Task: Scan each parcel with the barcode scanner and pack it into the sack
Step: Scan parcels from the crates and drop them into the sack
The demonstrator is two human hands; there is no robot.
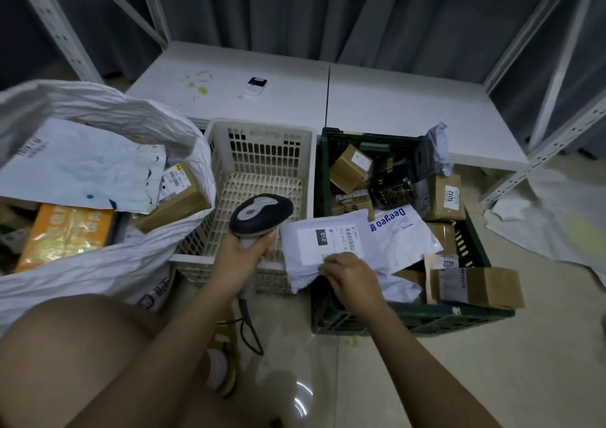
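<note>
Item: white poly mailer (347, 247), centre of frame, lifted at the near-left corner of the green crate (410, 321); shipping label faces up.
Holder: right hand (352, 280), fingers curled, pinching the mailer's near edge.
Tool: barcode scanner (260, 216), handle wrapped by the left hand (244, 257); head sits just left of the label.
Handling, judged: light, soft, creased film, probably slippery; it sags, so grip an edge or corner and keep the label flat.
Destination: white sack (108, 263), left of frame, mouth open, already holding boxes and a large mailer.
Between: white basket (262, 132).
Remaining: cardboard boxes (475, 288) and bags in the crate.
</note>
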